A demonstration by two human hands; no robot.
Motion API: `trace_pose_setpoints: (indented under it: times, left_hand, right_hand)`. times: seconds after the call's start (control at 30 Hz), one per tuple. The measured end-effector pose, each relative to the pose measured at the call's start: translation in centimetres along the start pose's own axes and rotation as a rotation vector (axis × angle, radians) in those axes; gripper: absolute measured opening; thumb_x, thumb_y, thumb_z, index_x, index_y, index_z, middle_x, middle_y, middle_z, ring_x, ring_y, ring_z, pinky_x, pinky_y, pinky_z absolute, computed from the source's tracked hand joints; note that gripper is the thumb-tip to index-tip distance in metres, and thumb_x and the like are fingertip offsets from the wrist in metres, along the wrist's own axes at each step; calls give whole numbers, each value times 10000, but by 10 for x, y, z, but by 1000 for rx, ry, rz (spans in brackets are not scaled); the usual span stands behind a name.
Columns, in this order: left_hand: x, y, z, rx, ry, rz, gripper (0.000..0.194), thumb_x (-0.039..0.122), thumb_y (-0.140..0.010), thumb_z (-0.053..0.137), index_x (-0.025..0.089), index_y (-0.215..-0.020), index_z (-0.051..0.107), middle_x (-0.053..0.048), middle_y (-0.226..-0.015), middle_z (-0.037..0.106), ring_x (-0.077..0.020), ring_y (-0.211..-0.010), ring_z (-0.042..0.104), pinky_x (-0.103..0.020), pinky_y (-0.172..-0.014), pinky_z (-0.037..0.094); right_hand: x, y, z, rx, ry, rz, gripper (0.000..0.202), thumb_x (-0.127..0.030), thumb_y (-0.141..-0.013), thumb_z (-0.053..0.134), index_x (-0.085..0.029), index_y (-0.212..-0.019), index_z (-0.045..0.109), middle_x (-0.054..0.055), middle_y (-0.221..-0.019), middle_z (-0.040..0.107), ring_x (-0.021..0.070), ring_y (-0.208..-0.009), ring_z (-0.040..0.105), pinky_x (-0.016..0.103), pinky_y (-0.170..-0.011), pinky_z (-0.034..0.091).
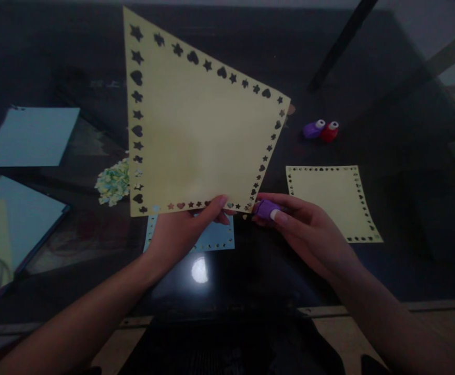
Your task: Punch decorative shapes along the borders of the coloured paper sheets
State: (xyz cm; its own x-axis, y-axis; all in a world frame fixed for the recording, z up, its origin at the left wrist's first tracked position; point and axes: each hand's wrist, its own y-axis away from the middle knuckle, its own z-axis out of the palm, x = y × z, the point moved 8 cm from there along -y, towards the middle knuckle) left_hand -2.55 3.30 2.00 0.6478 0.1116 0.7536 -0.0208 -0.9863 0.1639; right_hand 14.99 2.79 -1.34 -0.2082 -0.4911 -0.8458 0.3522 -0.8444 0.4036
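Observation:
A yellow sheet of paper (204, 135) is held up and tilted over the table, with star, heart and flower holes along its edges. My left hand (196, 224) pinches its lower edge, thumb in front and fingers behind. In my right hand (305, 224) is a small purple craft punch (267, 209), my thumb on its white button. The punch is at the sheet's lower right corner; whether the paper sits in its slot I cannot make out. Below the sheet, a blue punched paper (215, 234) lies partly hidden by my left hand.
Another yellow punched sheet (329, 200) lies to the right. Behind it stand a purple punch (312, 129) and a red punch (329, 132). A heap of paper cut-outs (113, 180) is at left, near a blue sheet (34, 136) and stacked papers (24, 224). The dark table (246, 281) is glossy.

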Motion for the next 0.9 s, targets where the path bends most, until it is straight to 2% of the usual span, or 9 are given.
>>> trace_pose_setpoints:
  times: [0.17,0.37,0.6,0.67,0.8,0.9]
  left_hand:
    - [-1,-1,0,1,38,-9,383,353,-856,488,266,-506,616,22,-679,750,-205,-752,700,-351,-813,507]
    - [-3,-1,-1,17,70,-41,381,367,-851,503,261,-501,607,18,-704,753,-210,-796,702,-359,-877,485]
    - [-3,-1,-1,7,74,-37,386,366,-849,498,258,-493,600,17,-708,756,-206,-796,702,-351,-883,479]
    - [-5,-1,-1,0,69,-42,390,393,-850,497,260,-501,608,20,-726,760,-206,-809,699,-348,-878,477]
    - [-5,-1,-1,-7,58,-59,392,396,-855,487,249,-517,619,11,-737,761,-195,-828,694,-328,-898,461]
    - [-2,0,-2,-2,54,-51,384,353,-855,486,241,-509,610,1,-714,757,-187,-804,693,-317,-904,454]
  right_hand:
    - [0,0,1,-15,-48,4,218,-345,-801,669,-251,-994,705,39,-989,721,164,-870,655,370,-902,490]
    - [-1,0,2,-48,-91,-21,289,-390,-920,484,-205,-1019,681,82,-986,718,178,-873,651,353,-854,490]
    - [-1,-2,2,-59,-25,-33,348,-431,-945,398,-205,-1015,654,80,-956,717,178,-824,647,361,-805,498]
    - [-8,-1,0,-31,108,-116,317,-425,-945,406,-223,-1038,631,67,-980,709,181,-862,644,370,-832,486]
    - [-27,5,-3,84,594,-348,268,-405,-928,462,-231,-1101,572,57,-1077,672,189,-1018,600,374,-913,430]
    - [-25,4,-2,86,788,-343,272,-401,-931,456,-213,-1102,554,66,-1086,659,190,-1019,591,366,-891,431]
